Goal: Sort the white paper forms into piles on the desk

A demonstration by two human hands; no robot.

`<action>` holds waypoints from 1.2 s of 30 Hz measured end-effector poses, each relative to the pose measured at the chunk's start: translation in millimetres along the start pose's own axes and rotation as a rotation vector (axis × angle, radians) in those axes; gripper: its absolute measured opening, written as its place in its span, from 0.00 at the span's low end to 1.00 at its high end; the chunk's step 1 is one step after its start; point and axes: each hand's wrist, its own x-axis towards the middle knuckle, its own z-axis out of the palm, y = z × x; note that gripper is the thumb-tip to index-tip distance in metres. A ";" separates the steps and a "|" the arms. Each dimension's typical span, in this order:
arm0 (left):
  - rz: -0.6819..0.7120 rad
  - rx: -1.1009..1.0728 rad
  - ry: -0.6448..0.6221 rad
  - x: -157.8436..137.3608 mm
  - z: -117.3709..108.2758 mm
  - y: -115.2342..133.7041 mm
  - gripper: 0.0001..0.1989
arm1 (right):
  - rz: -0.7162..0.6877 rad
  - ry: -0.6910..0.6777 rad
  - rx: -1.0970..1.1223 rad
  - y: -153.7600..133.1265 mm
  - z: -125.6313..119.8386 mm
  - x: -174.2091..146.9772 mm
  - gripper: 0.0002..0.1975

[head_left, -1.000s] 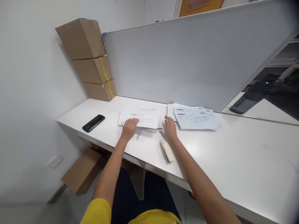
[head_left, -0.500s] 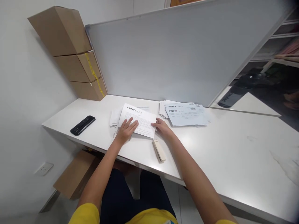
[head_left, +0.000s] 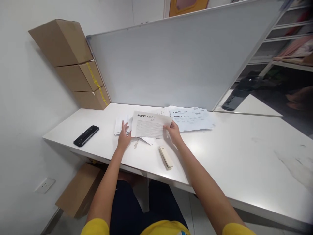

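My right hand (head_left: 173,132) grips the right edge of a printed white sheet (head_left: 149,125) and holds it raised and tilted above the white table (head_left: 232,153). My left hand (head_left: 123,138) rests with fingers spread on the low pile of papers (head_left: 120,123) under that sheet's left side. A beige stapler (head_left: 166,157) lies just in front of my right hand. A fanned stack of printed sheets (head_left: 195,118) lies to the right, against the whiteboard.
A black phone (head_left: 86,135) lies at the table's left end. Three cardboard boxes (head_left: 70,62) are stacked in the back left corner. A large whiteboard (head_left: 171,62) leans along the table's back. Another cardboard box (head_left: 78,192) sits on the floor below.
My right hand has lifted the printed sheet off the pile and tilted it up. My left hand slid left off the sheet onto the papers beneath.
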 end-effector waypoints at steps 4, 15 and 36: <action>0.027 0.100 -0.154 3.0 5.8 -4.6 0.20 | -0.024 0.047 0.012 -8.1 -0.3 -0.2 0.20; 0.060 0.296 -0.026 -2.3 9.1 3.8 0.17 | -0.091 0.042 0.145 -24.8 -17.3 4.9 0.12; -0.153 -0.233 -0.335 110.5 -1.5 50.7 0.16 | 0.117 -0.022 0.057 -31.8 -17.3 6.3 0.12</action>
